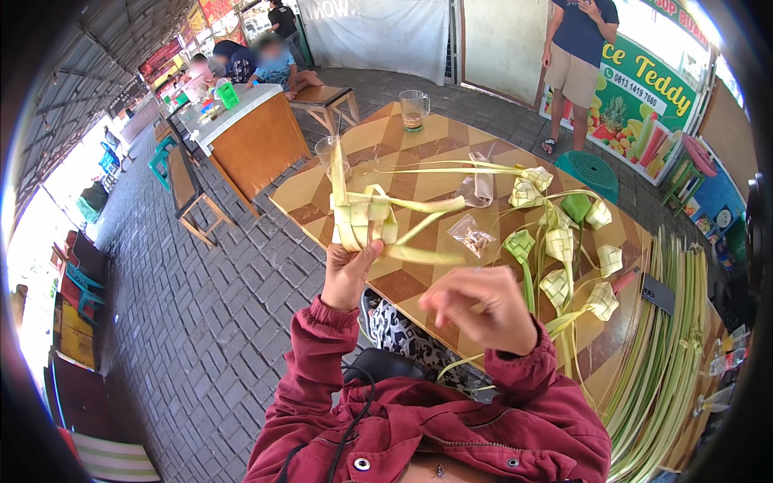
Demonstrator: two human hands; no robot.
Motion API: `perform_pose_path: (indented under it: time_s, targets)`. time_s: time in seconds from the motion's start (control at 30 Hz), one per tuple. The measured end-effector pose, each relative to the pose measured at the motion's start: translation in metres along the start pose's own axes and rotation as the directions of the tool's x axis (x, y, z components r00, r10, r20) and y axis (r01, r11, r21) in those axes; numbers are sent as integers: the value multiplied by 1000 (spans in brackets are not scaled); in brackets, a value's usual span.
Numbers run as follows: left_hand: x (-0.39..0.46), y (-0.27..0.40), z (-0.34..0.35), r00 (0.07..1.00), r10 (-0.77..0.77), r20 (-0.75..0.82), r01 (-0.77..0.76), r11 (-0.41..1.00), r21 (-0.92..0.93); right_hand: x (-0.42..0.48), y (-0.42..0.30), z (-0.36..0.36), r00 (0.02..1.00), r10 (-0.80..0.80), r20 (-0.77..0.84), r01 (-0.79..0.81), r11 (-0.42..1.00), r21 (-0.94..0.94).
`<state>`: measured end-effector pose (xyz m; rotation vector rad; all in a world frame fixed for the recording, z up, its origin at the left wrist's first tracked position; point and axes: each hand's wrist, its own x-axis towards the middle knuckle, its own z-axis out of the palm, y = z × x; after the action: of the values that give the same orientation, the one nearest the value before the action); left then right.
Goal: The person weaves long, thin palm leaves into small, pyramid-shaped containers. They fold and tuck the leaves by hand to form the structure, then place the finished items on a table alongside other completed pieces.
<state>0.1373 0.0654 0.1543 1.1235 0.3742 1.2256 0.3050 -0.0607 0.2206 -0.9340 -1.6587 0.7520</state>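
My left hand holds up a partly woven palm-leaf pouch by its lower edge, thumb in front. One strip stands upright from it and several loose ends stick out to the right. My right hand hovers to the right above the table edge, slightly blurred, fingers curled; whether something thin is between them I cannot tell. On the wooden table beyond lie several woven pouches with long tails, most pale and a few greener. A long bundle of leaf strips lies along the right side.
A glass mug and another glass stand at the far side. A small plastic bag, a folded cloth or pouch and a dark phone lie on the table. A person stands beyond, near a green stool.
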Motion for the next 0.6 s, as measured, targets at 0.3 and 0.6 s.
perform_pose_path:
  time_s: [0.3,0.6]
  targets:
    - [-4,-2,9,949,99,301,-207,912,354,32,68,7,948,243,-205,-161,922,351]
    - [-7,-1,9,939,91,332,-244,856,456,34,87,9,873,474,-116,-236,618,750]
